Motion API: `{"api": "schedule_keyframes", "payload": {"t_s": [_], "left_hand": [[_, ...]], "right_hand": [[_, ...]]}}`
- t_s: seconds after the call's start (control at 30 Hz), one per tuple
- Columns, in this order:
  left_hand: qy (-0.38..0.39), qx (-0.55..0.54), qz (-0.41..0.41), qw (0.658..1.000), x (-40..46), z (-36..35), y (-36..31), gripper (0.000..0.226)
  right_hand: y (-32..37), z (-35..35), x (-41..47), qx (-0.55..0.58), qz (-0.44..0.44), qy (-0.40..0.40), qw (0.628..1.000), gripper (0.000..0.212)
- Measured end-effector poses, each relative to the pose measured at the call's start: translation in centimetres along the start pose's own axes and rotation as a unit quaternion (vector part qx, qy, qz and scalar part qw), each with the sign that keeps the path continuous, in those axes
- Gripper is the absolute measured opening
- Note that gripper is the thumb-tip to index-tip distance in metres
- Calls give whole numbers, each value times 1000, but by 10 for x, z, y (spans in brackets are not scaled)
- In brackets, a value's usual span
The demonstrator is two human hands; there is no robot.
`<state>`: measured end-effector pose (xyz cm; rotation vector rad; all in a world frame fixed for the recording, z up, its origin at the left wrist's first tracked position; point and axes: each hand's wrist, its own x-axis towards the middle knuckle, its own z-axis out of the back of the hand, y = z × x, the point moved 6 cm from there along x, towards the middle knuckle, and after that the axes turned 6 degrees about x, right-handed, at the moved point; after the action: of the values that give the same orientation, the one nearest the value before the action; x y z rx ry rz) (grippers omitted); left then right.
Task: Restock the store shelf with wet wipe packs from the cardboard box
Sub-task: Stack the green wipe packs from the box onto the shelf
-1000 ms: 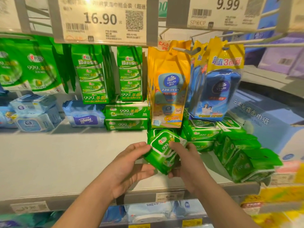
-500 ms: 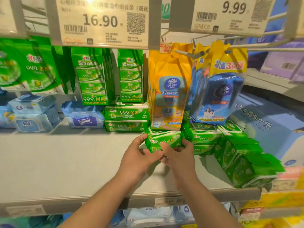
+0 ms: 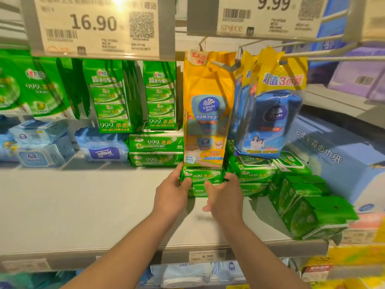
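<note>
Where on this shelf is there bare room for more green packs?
The shelf is bare left of the left hand, in front of the Tempo pack and the stacked green packs. Right of the right hand it is crowded with tilted green packs.

On the upper rail, "16.90" is read on the left price tag [image 3: 94, 26] and "9.99" with "SP@CE" on the right price tag [image 3: 268, 16]. "Vinda" is printed on the hanging yellow bag [image 3: 206, 107] and the blue bag [image 3: 275, 115]. "999" is marked on the green wipe pack [image 3: 203, 175]. "Tempo" is shown inverted on a blue pack [image 3: 103, 153]. "6.99" is read on the shelf-edge label [image 3: 207, 256].
</note>
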<state>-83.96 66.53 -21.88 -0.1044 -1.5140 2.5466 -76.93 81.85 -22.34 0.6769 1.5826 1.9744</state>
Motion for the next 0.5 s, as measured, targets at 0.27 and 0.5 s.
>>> {"api": "schedule_keyframes", "payload": {"t_s": [0.27,0.5], "left_hand": [[-3,30,-10,1000,-4,-17,-9,51],[-11,13,29,999,-13,-17,-8,64]], "right_hand": [[6,16,-9,-13,63,25,998,69],[3,19,-28,25,70,52,996,63]]}}
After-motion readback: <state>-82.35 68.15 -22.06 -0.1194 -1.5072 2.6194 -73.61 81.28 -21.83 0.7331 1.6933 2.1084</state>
